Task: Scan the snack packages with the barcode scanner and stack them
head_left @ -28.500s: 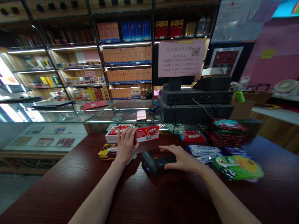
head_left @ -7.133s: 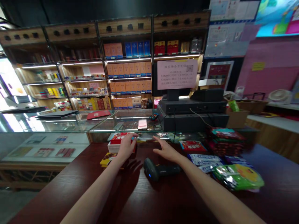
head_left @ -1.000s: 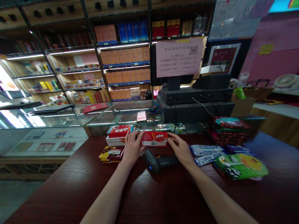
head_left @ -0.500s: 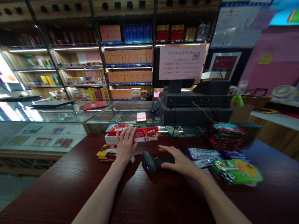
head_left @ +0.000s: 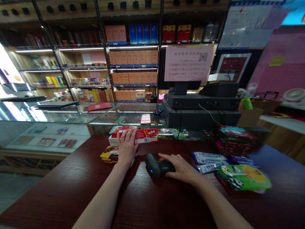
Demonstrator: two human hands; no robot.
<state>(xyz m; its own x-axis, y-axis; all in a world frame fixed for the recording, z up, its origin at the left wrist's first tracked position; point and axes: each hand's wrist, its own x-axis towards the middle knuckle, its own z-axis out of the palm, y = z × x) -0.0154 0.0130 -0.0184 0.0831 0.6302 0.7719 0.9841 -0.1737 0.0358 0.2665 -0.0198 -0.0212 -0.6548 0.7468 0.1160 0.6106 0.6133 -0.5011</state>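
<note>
My left hand (head_left: 127, 148) lies over a red-and-white snack box (head_left: 146, 135), fingers stretched across its top and thumb near its front side. Other red-and-white packaging sits at the box's left, partly covered by the hand. Below it, yellow-and-brown packets (head_left: 109, 154) lie on the dark wooden counter (head_left: 152, 203). A black barcode scanner (head_left: 153, 166) with a small blue light rests on the counter between my hands. Around its handle is my right hand (head_left: 179, 167), with index finger and thumb on opposite sides; the other fingers are partly hidden.
Blue-and-white wrapped bars (head_left: 211, 159), a green snack bag (head_left: 243, 177) and a stack of dark red packets (head_left: 234, 140) lie to the right. Behind the counter stand a glass display case (head_left: 124, 114) and a cash register (head_left: 202, 109) with a cable hanging down.
My right hand has closed from a spread reach onto the scanner's handle. My left hand and the red snack box under it have shifted slightly left. The view has turned a little.
</note>
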